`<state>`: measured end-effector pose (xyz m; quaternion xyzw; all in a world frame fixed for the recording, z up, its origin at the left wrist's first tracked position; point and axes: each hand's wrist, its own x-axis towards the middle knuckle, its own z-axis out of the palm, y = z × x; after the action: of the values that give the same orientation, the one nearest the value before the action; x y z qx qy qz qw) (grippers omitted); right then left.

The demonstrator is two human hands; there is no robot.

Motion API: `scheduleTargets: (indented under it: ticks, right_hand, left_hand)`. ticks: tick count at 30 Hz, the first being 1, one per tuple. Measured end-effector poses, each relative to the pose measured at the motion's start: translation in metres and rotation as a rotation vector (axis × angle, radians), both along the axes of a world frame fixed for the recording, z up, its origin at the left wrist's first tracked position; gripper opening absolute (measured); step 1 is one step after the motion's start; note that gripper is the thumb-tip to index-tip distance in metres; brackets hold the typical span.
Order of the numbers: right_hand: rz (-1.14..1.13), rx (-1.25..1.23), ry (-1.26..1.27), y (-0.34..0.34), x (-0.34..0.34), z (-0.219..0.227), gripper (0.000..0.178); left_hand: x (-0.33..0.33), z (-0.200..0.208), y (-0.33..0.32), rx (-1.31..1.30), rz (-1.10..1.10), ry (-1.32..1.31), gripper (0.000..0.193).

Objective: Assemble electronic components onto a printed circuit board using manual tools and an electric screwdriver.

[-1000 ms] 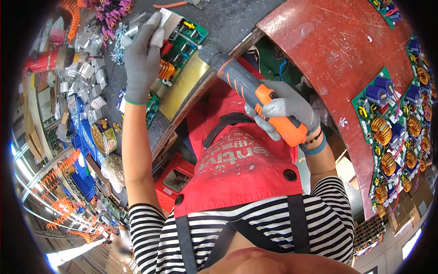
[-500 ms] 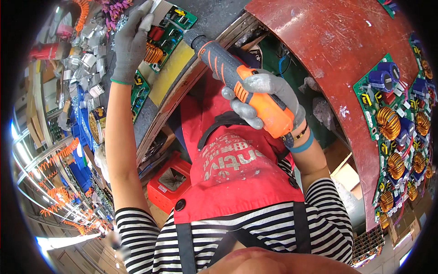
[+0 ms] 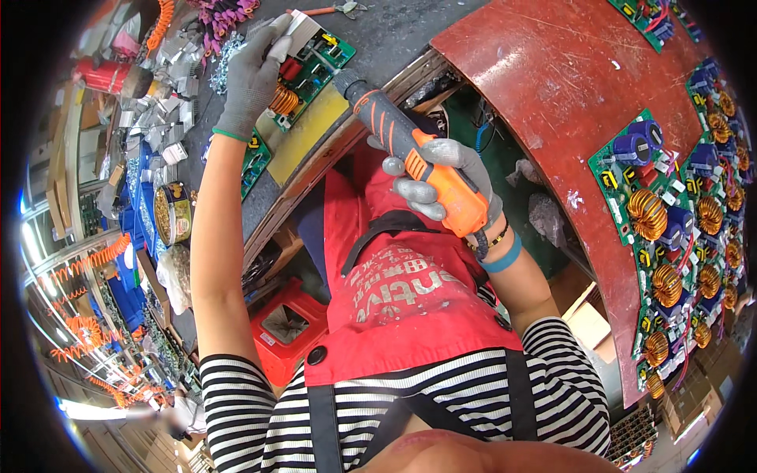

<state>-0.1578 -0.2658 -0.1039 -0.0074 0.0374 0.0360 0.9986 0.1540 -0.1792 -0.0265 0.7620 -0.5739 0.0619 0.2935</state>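
Observation:
My left hand (image 3: 254, 79), in a grey glove with a green cuff, is at the silver finned heat sink (image 3: 306, 31) on a green circuit board (image 3: 319, 81). Its fingers press against the heat sink's side; part of the grip is hidden. An orange and black electric screwdriver (image 3: 385, 117) lies in my gloved right hand (image 3: 467, 164), fingers wrapped round the body. Its thin bit points up and left over the board, close to the heat sink; contact with a screw is too small to make out. A copper coil (image 3: 284, 100) sits beside my left hand.
A second green board (image 3: 254, 164) lies partly behind my left forearm. Many loose heat sinks (image 3: 169, 118) and a round tin (image 3: 172, 213) are at the left. Several populated boards (image 3: 648, 213) cover the red table (image 3: 544, 87) at the right. Below is a red bin (image 3: 288, 347).
The whole view has shifted, placing the board, screwdriver and both hands slightly lower. The bit stays over the board near the heat sink, and both grips look the same.

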Motion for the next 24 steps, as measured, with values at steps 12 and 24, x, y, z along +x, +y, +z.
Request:
scheduleTargets:
  ticks: [12,24]
  right_hand:
    - [0.010,-0.594,0.191,0.001,-0.033,0.030,0.054]
    - [0.219,-0.936,0.074,0.040,-0.041,0.024,0.063]
  left_hand:
    - [0.016,0.008,0.005,0.042,-0.088,-0.027,0.035]
    - [-0.022,0.050,0.107,-0.283,0.201,0.160,0.042]
